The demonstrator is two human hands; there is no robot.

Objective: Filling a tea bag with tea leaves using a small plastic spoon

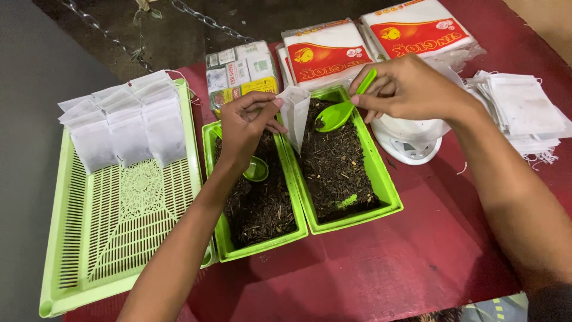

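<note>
My left hand pinches a small white paper sachet by its top edge, holding it above the seam between two green trays. My right hand grips a green plastic spoon, whose bowl sits just right of the sachet's mouth, over the right green tray of dark dried leaves. The left green tray also holds dark leaves, and a second green spoon lies in it under my left wrist.
A large green slotted tray on the left carries rows of white sachets. A white scale sits under my right hand. Packs of white wrapped goods and a stack of empty sachets lie on the red cloth.
</note>
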